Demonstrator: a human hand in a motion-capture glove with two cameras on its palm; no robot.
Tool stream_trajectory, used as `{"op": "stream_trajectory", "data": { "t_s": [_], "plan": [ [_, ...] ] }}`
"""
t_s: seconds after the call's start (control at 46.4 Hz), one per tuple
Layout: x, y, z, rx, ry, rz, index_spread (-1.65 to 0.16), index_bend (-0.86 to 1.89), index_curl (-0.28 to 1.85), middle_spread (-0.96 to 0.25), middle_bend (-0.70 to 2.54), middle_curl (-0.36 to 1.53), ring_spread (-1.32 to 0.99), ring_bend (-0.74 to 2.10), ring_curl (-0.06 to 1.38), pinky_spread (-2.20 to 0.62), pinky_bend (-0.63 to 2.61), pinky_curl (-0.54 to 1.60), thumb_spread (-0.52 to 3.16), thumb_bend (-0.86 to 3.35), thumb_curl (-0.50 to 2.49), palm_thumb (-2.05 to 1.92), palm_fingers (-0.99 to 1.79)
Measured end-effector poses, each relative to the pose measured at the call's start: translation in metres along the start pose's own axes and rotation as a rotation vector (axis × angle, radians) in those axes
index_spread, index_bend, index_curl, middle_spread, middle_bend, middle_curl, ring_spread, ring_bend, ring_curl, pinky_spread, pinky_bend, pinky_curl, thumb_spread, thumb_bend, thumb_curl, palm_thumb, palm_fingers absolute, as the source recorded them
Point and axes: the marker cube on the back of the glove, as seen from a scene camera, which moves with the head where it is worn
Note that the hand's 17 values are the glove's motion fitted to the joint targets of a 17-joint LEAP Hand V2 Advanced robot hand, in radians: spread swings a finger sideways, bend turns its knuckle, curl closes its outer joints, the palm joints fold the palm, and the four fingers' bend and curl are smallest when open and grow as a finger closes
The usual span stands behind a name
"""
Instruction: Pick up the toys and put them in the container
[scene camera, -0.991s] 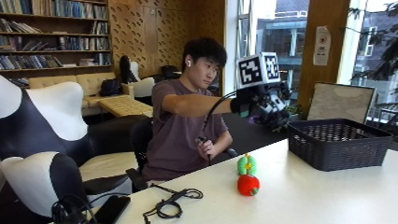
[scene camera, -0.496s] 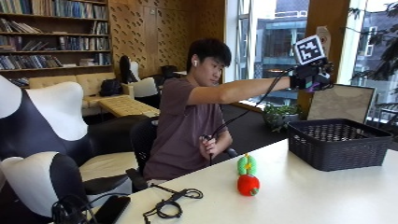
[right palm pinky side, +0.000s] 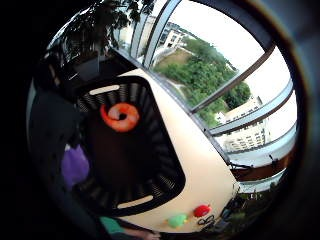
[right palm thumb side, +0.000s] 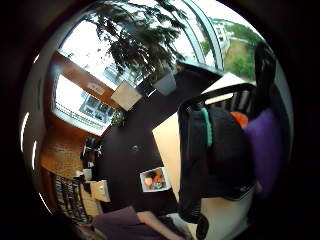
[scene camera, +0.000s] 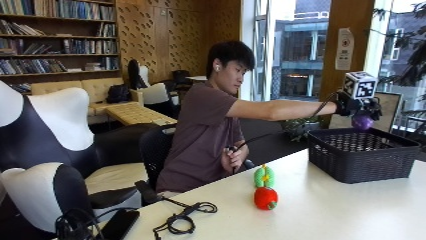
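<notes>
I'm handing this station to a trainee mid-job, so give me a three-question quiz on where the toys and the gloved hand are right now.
1. True or false: the black-gloved right hand holds the round purple toy above the black slatted plastic basket.
2. Which toy already lies in the basket, as the little finger side palm view shows?
A. an orange ring-shaped toy
B. a blue cube
C. a yellow duck
3. Fill in: two toys wait on the white table, a green one and a ____ one.

Key: 1 true; 2 A; 3 red.
</notes>
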Motion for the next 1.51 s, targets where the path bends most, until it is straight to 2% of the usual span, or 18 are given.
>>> {"op": "stream_trajectory", "data": {
  "t_s": [0.043, 0.065, 0.086, 0.108, 0.129, 0.259, 0.409, 0.539, 0.776, 0.883, 0.991, 1.034, 1.163, 1.293, 1.379, 1.508],
  "plan": [
    [0.002, 0.005, 0.009, -0.162, -0.124, -0.066, -0.14, 0.96, 0.92, -0.15, 1.2, 0.71, -0.31, 1.4, 0.71, -0.39, 1.17, 0.63, 1.56, 0.54, 0.32, -0.05, 0.67],
    [0.005, 0.008, 0.013, -0.225, -0.171, -0.076, -0.15, 0.88, 0.91, -0.16, 1.11, 0.69, -0.31, 1.33, 0.7, -0.37, 1.16, 0.62, 1.56, 0.51, 0.31, -0.08, 0.38],
    [0.007, 0.01, 0.015, -0.268, -0.211, -0.077, -0.15, 0.87, 0.92, -0.16, 1.1, 0.69, -0.3, 1.34, 0.71, -0.36, 1.18, 0.64, 1.55, 0.5, 0.3, -0.08, 0.38],
    [0.008, 0.01, 0.017, -0.291, -0.24, -0.074, -0.17, 0.74, 0.86, -0.15, 0.83, 0.61, -0.24, 1.09, 0.66, -0.27, 1.16, 0.64, 1.53, 0.44, 0.27, -0.15, -0.47],
    [0.009, 0.01, 0.019, -0.299, -0.257, -0.07, -0.18, 0.66, 0.85, -0.14, 0.73, 0.59, -0.2, 0.99, 0.67, -0.24, 1.18, 0.66, 1.52, 0.4, 0.26, -0.18, -0.69],
    [0.024, 0.015, 0.013, -0.283, -0.212, -0.071, -0.24, 0.33, 0.62, -0.13, 0.41, 0.44, -0.11, 0.57, 0.45, -0.1, 1.02, 0.51, 1.48, 0.22, 0.2, -0.16, -0.52],
    [0.041, 0.028, -0.015, -0.261, -0.147, -0.05, -0.27, 0.14, 0.49, -0.13, 0.16, 0.36, -0.04, 0.35, 0.34, -0.02, 0.85, 0.43, 1.45, 0.06, 0.16, -0.13, -0.37],
    [0.074, 0.057, -0.056, -0.253, -0.054, -0.006, -0.27, 0.1, 0.43, -0.12, 0.11, 0.32, -0.01, 0.27, 0.32, 0.01, 0.77, 0.39, 1.43, -0.04, 0.14, -0.11, -0.31],
    [0.154, 0.15, -0.134, -0.264, 0.048, 0.154, -0.28, 0.08, 0.34, -0.1, 0.12, 0.28, 0.0, 0.2, 0.31, 0.03, 0.74, 0.37, 1.4, -0.06, 0.13, -0.11, -0.24],
    [0.208, 0.203, -0.159, -0.258, 0.207, 0.407, -0.27, 0.1, 0.31, -0.09, 0.12, 0.27, 0.01, 0.19, 0.31, 0.04, 0.73, 0.37, 1.38, -0.06, 0.12, -0.11, -0.23],
    [0.242, 0.267, -0.18, -0.269, 0.145, 0.255, -0.27, 0.09, 0.28, -0.08, 0.12, 0.26, 0.0, 0.19, 0.31, 0.04, 0.73, 0.37, 1.38, -0.07, 0.11, -0.11, -0.22],
    [0.258, 0.29, -0.184, -0.275, 0.159, 0.249, -0.27, 0.1, 0.27, -0.08, 0.12, 0.25, 0.01, 0.19, 0.31, 0.04, 0.73, 0.37, 1.37, -0.06, 0.11, -0.11, -0.21],
    [0.302, 0.336, -0.177, -0.287, 0.312, 0.457, -0.27, 0.1, 0.25, -0.07, 0.13, 0.25, 0.01, 0.19, 0.32, 0.04, 0.73, 0.37, 1.37, -0.07, 0.11, -0.11, -0.21],
    [0.338, 0.389, -0.154, -0.315, 0.33, 0.445, -0.27, 0.1, 0.24, -0.07, 0.13, 0.24, 0.01, 0.19, 0.32, 0.04, 0.73, 0.36, 1.37, -0.06, 0.1, -0.11, -0.2],
    [0.366, 0.418, -0.113, -0.319, 0.298, 0.584, -0.27, 0.1, 0.23, -0.06, 0.13, 0.24, 0.01, 0.19, 0.32, 0.04, 0.73, 0.37, 1.37, -0.06, 0.1, -0.11, -0.2],
    [0.375, 0.453, -0.034, -0.383, 0.186, 0.592, -0.27, 0.11, 0.22, -0.06, 0.12, 0.23, 0.01, 0.19, 0.32, 0.04, 0.74, 0.37, 1.37, -0.07, 0.1, -0.11, -0.2]
  ]
}}
